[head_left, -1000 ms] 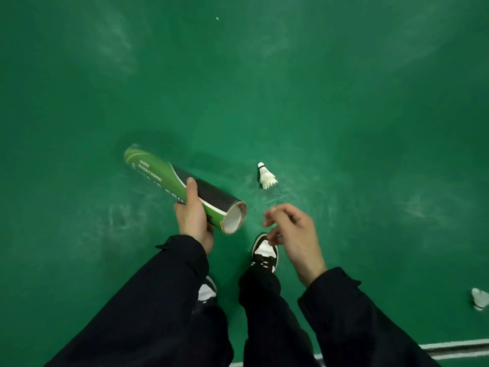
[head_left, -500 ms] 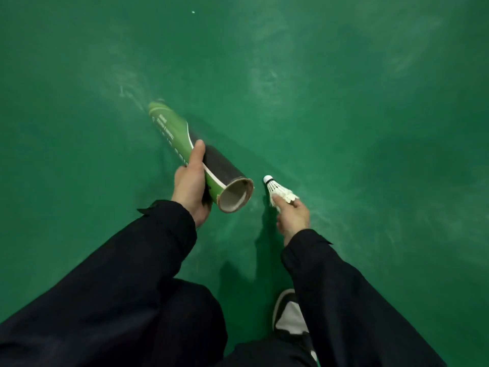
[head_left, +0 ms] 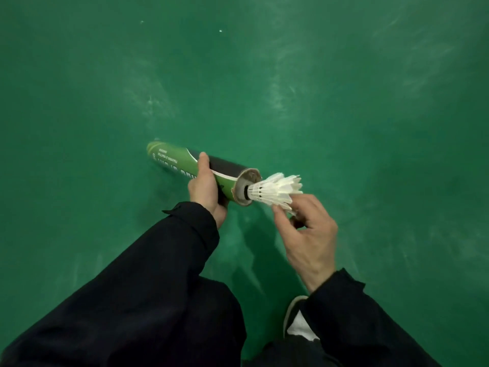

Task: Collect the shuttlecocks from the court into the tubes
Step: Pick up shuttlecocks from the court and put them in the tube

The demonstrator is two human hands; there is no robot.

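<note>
Person stands over a green court floor [head_left: 344,88], both hands low in the centre of the frame.

Left hand [head_left: 205,185] wraps round the middle of the tube [head_left: 193,166], thumb lying along the top, fingers curled underneath. The tube's long axis runs from centre-left of the frame down toward centre-right; the far end points away to the left, the open mouth faces right.

Right hand [head_left: 307,234] sits just right of and below the mouth. Thumb and forefinger pinch the lower edge of the feather skirt of the shuttlecock [head_left: 275,193]; the other fingers are loosely curled behind. The shuttlecock lies nearly in line with the tube, cork end first. The cork sits at the mouth, seemingly just inside the rim; the feathers are wholly outside, fanning to the right.

The relation that matters: shuttlecock and tube share roughly one axis, so the remaining move looks like a straight push leftward along it. The right hand is the nearer one to the feathers; the left only steadies. The grip is low on the skirt, so a tilt at the rim seems possible.

Writing: white print on the green part of the tube, lying sideways. One line seems to read "TRAINING & PRACTICE"; the larger letters beneath are partly hidden by the left hand, and no brand can be made out.

A shoe [head_left: 296,321] shows at lower right, beside the dark sleeves.
</note>
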